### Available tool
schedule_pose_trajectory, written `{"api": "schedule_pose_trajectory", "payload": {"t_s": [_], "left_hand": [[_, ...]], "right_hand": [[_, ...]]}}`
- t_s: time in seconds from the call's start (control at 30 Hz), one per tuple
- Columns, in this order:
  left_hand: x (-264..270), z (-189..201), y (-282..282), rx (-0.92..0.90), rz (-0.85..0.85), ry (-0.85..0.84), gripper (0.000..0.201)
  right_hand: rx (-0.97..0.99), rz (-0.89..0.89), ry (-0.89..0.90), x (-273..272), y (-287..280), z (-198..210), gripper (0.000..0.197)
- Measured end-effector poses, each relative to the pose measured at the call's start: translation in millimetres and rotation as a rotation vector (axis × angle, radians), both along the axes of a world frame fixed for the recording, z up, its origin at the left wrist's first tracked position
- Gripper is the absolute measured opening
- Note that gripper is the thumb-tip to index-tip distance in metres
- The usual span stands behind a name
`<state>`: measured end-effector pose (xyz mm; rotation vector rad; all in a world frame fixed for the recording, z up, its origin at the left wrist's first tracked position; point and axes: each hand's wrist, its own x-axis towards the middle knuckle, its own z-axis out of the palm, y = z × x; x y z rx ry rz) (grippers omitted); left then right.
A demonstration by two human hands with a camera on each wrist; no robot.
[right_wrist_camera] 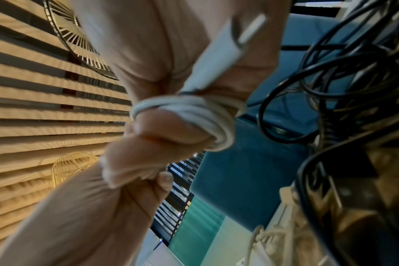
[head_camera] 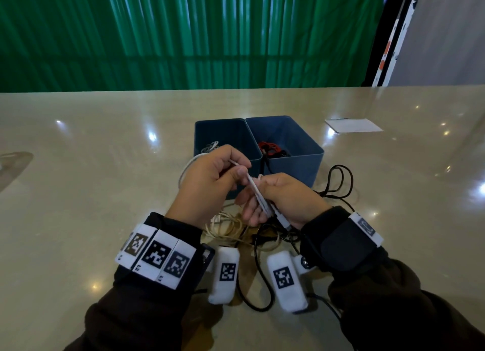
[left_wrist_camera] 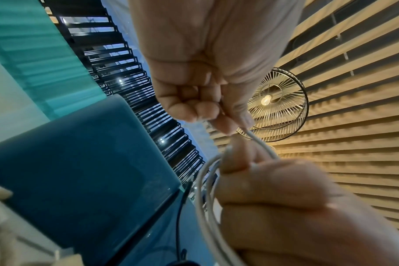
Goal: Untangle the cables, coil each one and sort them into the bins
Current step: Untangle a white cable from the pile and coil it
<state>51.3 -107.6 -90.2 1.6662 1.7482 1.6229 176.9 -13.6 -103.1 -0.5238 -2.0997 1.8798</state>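
Observation:
Above the table's middle, my left hand (head_camera: pixel 237 168) pinches a white cable (head_camera: pixel 256 190) between thumb and forefinger, and the left wrist view (left_wrist_camera: pixel 237 124) shows the same pinch. My right hand (head_camera: pixel 262 201) grips the same cable's loops. They are wrapped round its fingers as a small coil (right_wrist_camera: pixel 194 111), with the white plug (right_wrist_camera: pixel 228 48) lying against the palm. Two blue bins stand just beyond the hands. The left bin (head_camera: pixel 223 130) holds a white cable, the right bin (head_camera: pixel 296 140) red and black ones. A tangle of beige and black cables (head_camera: pixel 231 230) lies under my hands.
A black cable loop (head_camera: pixel 338 177) trails on the table right of the bins. A white sheet of paper (head_camera: pixel 353 125) lies at the back right. The glossy beige table (head_camera: pixel 105 167) stretches wide on both sides, and a green wall stands behind it.

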Motion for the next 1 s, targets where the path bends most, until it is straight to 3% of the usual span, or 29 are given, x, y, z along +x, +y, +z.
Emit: {"api": "schedule_pose_trajectory", "payload": {"t_s": [0.33, 0.5, 0.67, 0.8, 0.87, 1.0], "left_hand": [[-12.6, -7.7, 4.0, -0.026, 0.165, 0.023, 0.025], [-5.5, -10.6, 7.2, -0.291, 0.041, 0.086, 0.034], [2.1, -11.8, 6.6, -0.467, -0.006, 0.356, 0.025], [9.2, -10.9, 6.4, -0.443, -0.022, 0.494, 0.028], [10.0, -11.1, 6.8, -0.466, -0.06, 0.583, 0.028], [12.9, -9.1, 3.2, -0.437, -0.155, 0.531, 0.026]], "right_hand": [[-0.329, 0.011, 0.249, 3.8, -0.2, 3.9, 0.046], [-0.456, 0.082, 0.449, 4.5, 1.1, 4.6, 0.046], [-0.559, 0.039, 0.7, 8.4, 10.8, 11.8, 0.039], [-0.474, -0.12, 0.72, 4.7, 13.0, 7.3, 0.032], [-0.33, -0.196, 0.679, 2.1, 15.5, 3.8, 0.03], [0.363, -0.383, 0.35, 7.6, 24.0, 2.1, 0.03]]}}
